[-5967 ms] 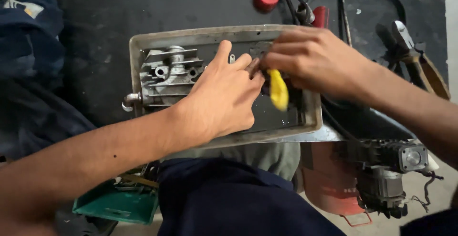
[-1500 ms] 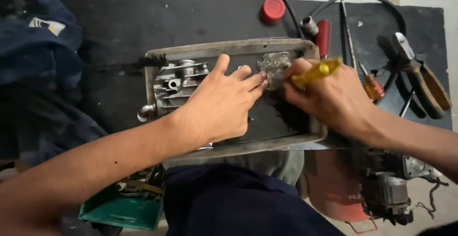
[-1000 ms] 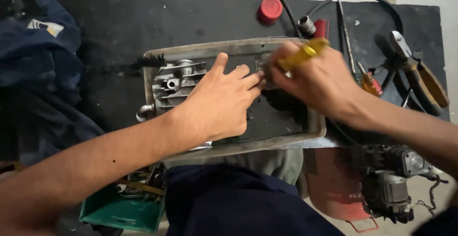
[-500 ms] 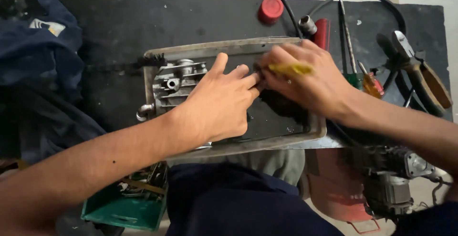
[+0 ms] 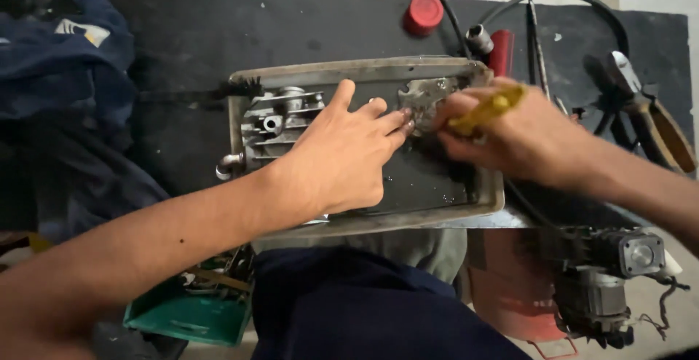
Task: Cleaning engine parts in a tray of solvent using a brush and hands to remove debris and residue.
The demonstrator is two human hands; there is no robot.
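Black bench (image 5: 182, 47): one tray (image 5: 364, 223), two hands (image 5: 429, 141).

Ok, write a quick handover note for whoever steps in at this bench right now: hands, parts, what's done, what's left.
Left hand: flat in the metal tray, fingertips pinning a small grey metal part.
Right hand: gripping a yellow-handled tool, its tip hidden at that part.
Finned engine cylinder: lying in the tray's left end, untouched.
Pliers, red cap and a red-handled tool lie on the black benchtop.
Done: parts are in the tray, the small part is held steady.
Left: work on the small part looks unfinished; the cylinder likely comes after.
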